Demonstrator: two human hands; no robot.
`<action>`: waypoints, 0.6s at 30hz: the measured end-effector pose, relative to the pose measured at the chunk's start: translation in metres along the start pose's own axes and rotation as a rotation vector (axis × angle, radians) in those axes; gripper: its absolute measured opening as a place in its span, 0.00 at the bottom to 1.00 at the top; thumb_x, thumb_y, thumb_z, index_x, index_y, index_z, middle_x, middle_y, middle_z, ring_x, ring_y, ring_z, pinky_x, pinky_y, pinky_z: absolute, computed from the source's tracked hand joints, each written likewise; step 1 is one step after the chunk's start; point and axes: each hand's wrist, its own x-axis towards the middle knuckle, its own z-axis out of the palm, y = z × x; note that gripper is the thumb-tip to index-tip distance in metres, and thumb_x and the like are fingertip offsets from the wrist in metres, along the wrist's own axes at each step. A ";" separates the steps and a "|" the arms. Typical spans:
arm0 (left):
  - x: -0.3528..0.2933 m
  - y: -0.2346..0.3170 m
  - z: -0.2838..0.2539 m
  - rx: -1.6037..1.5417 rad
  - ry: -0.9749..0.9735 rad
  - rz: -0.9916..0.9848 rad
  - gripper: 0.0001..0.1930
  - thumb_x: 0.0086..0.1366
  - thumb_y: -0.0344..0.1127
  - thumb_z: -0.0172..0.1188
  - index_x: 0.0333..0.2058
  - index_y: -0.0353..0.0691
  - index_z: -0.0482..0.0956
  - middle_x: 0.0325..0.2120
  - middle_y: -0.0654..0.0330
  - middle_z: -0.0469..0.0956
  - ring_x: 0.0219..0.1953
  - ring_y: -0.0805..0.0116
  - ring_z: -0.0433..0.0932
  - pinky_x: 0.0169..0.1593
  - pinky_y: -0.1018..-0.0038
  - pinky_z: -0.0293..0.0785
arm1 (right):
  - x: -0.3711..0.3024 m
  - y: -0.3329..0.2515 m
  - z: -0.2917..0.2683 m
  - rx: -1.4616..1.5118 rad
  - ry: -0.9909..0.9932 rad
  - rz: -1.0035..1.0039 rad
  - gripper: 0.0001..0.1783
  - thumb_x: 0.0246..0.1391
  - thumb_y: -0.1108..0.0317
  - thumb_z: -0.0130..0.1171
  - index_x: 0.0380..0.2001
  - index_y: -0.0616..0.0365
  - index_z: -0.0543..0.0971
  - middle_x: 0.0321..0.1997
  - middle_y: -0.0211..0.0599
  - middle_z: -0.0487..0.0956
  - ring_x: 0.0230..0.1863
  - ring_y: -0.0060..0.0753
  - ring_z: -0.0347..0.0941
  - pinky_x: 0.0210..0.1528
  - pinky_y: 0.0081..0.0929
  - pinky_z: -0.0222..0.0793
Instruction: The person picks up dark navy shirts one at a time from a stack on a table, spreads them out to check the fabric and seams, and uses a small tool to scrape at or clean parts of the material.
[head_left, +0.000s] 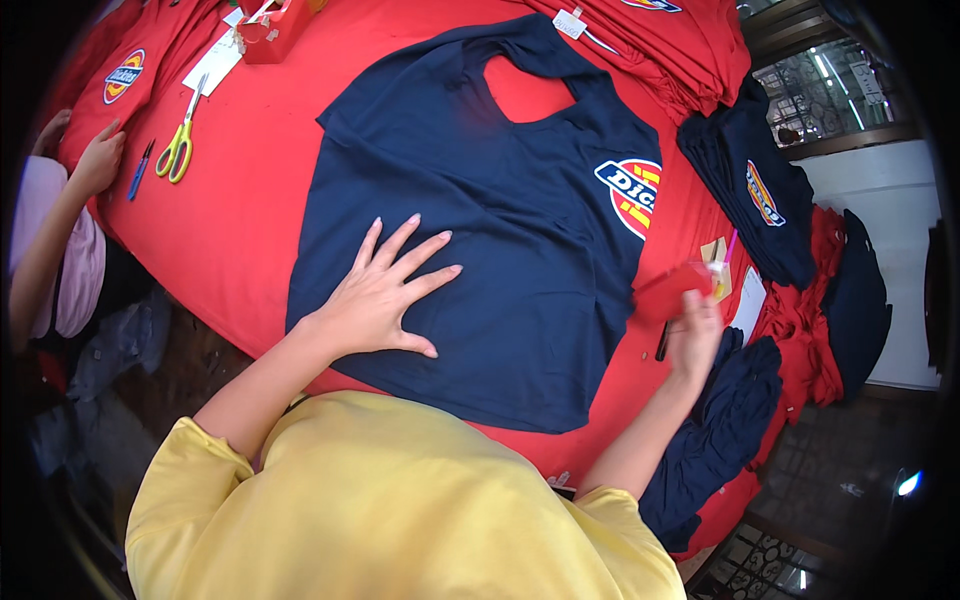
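A navy sleeveless garment (450,200) with a round logo at its right side lies spread before me, slightly wrinkled. My left hand (375,295) rests flat on its lower left part, fingers spread. Just off the garment's right edge, my right hand (695,335) has its fingers closed at a red tape dispenser (675,292), which is smeared by motion. Behind the dispenser lie a small brown piece (714,252) and a white card (749,300). A dark pen-like thing (662,342) shows beside my right hand.
Red cloth (250,240) covers the table. Yellow-handled scissors (180,145) and blue snips (141,170) lie at left, near another person's hand (98,160). A second red dispenser (270,32) stands far left. Folded navy garments (745,180) and red garments (680,50) are piled at right.
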 end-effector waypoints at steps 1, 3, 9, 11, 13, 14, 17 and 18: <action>0.005 0.002 -0.001 0.037 -0.039 0.004 0.56 0.38 0.68 0.71 0.65 0.48 0.64 0.70 0.54 0.49 0.73 0.48 0.39 0.70 0.41 0.35 | -0.029 -0.006 0.034 -0.013 -0.174 0.055 0.22 0.56 0.74 0.62 0.54 0.60 0.71 0.43 0.34 0.79 0.42 0.24 0.77 0.50 0.25 0.74; 0.011 0.002 0.002 0.075 -0.082 0.006 0.59 0.35 0.70 0.71 0.66 0.48 0.62 0.71 0.54 0.47 0.73 0.48 0.37 0.70 0.40 0.33 | -0.065 0.006 0.092 -0.117 -0.320 0.216 0.27 0.52 0.70 0.67 0.54 0.59 0.70 0.43 0.34 0.79 0.44 0.27 0.77 0.50 0.27 0.73; 0.010 0.001 0.003 0.093 -0.095 -0.009 0.61 0.35 0.70 0.71 0.68 0.50 0.59 0.71 0.55 0.46 0.74 0.49 0.36 0.71 0.40 0.30 | -0.102 0.037 0.171 -0.729 -0.596 0.268 0.20 0.61 0.59 0.57 0.49 0.63 0.75 0.40 0.53 0.82 0.43 0.47 0.81 0.46 0.36 0.73; 0.010 0.000 0.004 0.087 -0.089 -0.003 0.61 0.35 0.70 0.71 0.68 0.49 0.59 0.71 0.55 0.46 0.74 0.49 0.36 0.71 0.41 0.30 | -0.104 0.032 0.178 -0.804 -0.569 0.227 0.20 0.63 0.57 0.54 0.49 0.63 0.75 0.39 0.56 0.82 0.42 0.53 0.80 0.45 0.39 0.73; 0.009 -0.002 0.005 0.091 -0.085 0.008 0.62 0.35 0.71 0.70 0.68 0.48 0.59 0.71 0.54 0.46 0.74 0.49 0.36 0.70 0.40 0.30 | -0.107 0.032 0.181 -0.817 -0.537 0.228 0.20 0.63 0.58 0.54 0.49 0.64 0.75 0.38 0.57 0.82 0.42 0.55 0.80 0.45 0.40 0.73; 0.008 -0.002 0.006 0.091 -0.083 0.015 0.62 0.34 0.72 0.69 0.68 0.47 0.59 0.71 0.53 0.46 0.74 0.48 0.36 0.70 0.40 0.31 | -0.108 0.032 0.182 -0.826 -0.520 0.230 0.19 0.63 0.59 0.53 0.49 0.64 0.75 0.38 0.58 0.81 0.42 0.56 0.80 0.45 0.40 0.73; 0.007 -0.003 0.008 0.086 -0.071 0.019 0.62 0.35 0.72 0.69 0.68 0.47 0.59 0.71 0.53 0.46 0.74 0.48 0.36 0.70 0.40 0.31 | -0.106 0.032 0.183 -0.827 -0.509 0.243 0.18 0.64 0.60 0.53 0.47 0.65 0.75 0.36 0.59 0.81 0.41 0.59 0.79 0.44 0.42 0.73; 0.007 -0.004 0.009 0.087 -0.068 0.021 0.62 0.35 0.71 0.69 0.68 0.47 0.58 0.71 0.53 0.46 0.74 0.48 0.36 0.70 0.40 0.31 | -0.107 0.031 0.185 -0.853 -0.510 0.220 0.18 0.64 0.60 0.53 0.47 0.65 0.75 0.35 0.60 0.81 0.41 0.59 0.79 0.43 0.43 0.73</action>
